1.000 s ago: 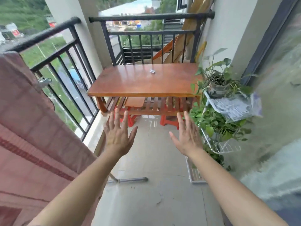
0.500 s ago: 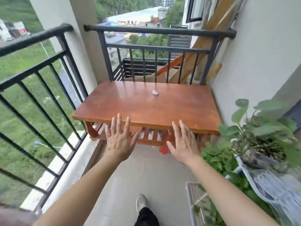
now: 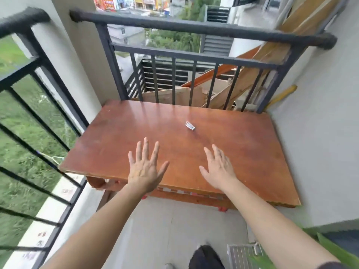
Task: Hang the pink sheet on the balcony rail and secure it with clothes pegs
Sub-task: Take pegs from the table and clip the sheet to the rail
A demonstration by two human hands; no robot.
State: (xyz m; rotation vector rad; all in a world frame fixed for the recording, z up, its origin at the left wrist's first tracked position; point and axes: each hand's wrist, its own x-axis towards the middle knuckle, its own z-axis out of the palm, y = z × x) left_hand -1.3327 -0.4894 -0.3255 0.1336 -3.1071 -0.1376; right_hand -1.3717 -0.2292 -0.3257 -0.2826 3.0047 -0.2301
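Both arms outstretched — left hand, right hand splayed.

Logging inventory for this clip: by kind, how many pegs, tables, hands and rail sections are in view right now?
Metal peg: 1
Wooden table: 1
Hands: 2, left hand and right hand, both empty
Rail sections: 2, left rail and far rail
Total: 6

No text is legible. The far shop signs and the red marks on the near-left ledge are too blurred to read.
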